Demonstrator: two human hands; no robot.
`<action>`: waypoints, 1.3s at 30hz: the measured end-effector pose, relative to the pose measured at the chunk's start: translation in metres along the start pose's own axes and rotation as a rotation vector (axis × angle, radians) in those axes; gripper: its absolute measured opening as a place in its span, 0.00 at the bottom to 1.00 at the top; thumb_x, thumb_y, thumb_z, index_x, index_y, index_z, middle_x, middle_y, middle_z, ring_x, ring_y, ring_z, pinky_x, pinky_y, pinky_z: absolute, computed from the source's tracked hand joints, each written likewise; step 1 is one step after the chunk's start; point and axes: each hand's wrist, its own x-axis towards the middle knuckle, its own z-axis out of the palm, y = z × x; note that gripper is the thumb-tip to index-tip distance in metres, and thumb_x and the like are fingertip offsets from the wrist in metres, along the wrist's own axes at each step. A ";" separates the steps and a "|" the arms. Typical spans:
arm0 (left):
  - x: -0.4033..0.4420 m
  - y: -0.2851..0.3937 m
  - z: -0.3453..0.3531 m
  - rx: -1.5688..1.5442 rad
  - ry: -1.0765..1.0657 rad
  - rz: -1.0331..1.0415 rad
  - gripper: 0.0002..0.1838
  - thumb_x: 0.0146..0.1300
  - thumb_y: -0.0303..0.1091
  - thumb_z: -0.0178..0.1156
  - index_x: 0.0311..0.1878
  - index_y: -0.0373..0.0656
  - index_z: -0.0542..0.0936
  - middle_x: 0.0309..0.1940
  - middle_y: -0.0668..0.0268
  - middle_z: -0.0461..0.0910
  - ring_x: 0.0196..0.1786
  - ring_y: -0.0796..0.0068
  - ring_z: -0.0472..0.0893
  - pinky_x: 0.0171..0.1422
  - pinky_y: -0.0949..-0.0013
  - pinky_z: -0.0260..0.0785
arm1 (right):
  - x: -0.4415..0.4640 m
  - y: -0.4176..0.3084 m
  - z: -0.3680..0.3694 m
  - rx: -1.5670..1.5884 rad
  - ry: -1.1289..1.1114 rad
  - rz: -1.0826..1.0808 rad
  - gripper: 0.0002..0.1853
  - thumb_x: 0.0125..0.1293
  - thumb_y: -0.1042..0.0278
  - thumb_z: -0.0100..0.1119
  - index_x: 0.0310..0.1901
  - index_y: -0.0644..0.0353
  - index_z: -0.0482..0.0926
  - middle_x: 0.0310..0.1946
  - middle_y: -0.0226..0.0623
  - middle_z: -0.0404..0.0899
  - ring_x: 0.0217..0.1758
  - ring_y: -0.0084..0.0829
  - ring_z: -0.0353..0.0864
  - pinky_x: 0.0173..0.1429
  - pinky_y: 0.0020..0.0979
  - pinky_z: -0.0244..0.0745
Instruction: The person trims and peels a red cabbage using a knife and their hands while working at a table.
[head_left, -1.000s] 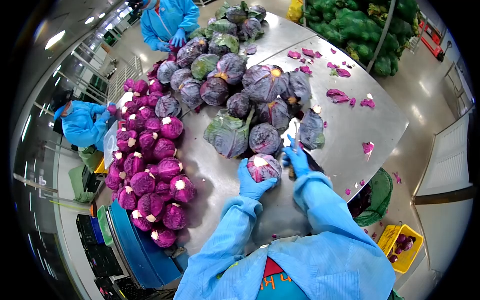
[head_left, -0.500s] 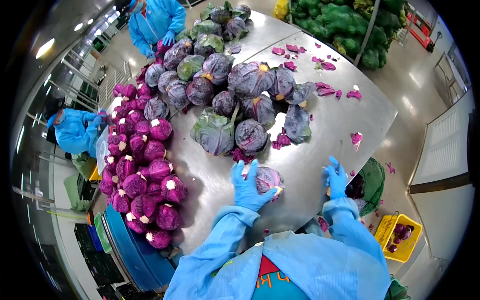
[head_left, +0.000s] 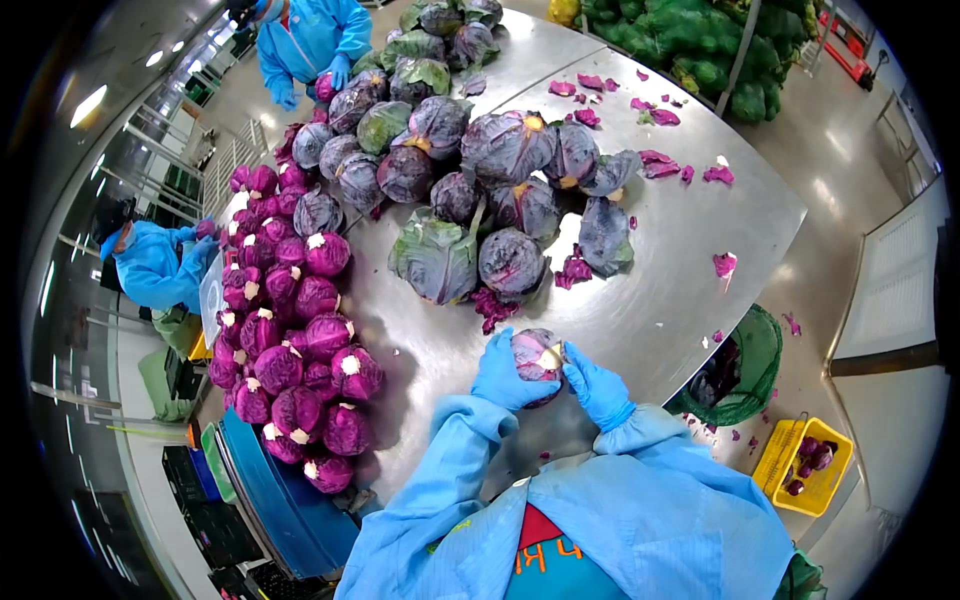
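A red cabbage with its pale cut stem turned up sits close in front of me over the steel table. My left hand, in a blue glove, is wrapped round its left side. My right hand, also gloved, presses its fingers against the right side of the same cabbage; part of its palm is hidden. Beyond my hands lies a heap of untrimmed cabbages with dark outer leaves. To the left, trimmed bright purple cabbages are piled with white stem ends showing.
Torn purple leaves are scattered on the table. At its right edge hangs a green net bag holding dark leaves. A yellow crate stands on the floor. Two co-workers in blue work across the table. A blue bin is at left.
My right hand has come from the table's right edge to the cabbage. The cabbage has been turned, with its stem end now facing up between both hands.
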 end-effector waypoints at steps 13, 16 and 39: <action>0.013 0.049 -0.012 0.119 -0.060 -0.264 0.62 0.33 0.63 0.76 0.69 0.38 0.61 0.58 0.45 0.69 0.59 0.45 0.73 0.62 0.53 0.69 | 0.038 -0.021 -0.021 -0.262 -0.115 0.150 0.32 0.72 0.36 0.36 0.72 0.42 0.59 0.31 0.48 0.83 0.31 0.50 0.83 0.33 0.49 0.74; 0.018 0.054 -0.006 0.157 -0.047 -0.261 0.62 0.34 0.64 0.74 0.70 0.38 0.60 0.59 0.44 0.68 0.58 0.45 0.73 0.62 0.53 0.69 | 0.047 -0.016 -0.015 -0.222 -0.079 0.198 0.32 0.73 0.35 0.32 0.70 0.45 0.63 0.33 0.51 0.83 0.34 0.52 0.83 0.37 0.51 0.74; -0.037 -0.044 0.019 -0.345 0.201 0.099 0.64 0.34 0.58 0.78 0.71 0.37 0.54 0.64 0.46 0.58 0.67 0.48 0.61 0.72 0.50 0.56 | 0.059 0.003 -0.035 0.127 0.149 0.108 0.34 0.64 0.41 0.57 0.70 0.40 0.64 0.33 0.48 0.82 0.37 0.50 0.83 0.45 0.45 0.76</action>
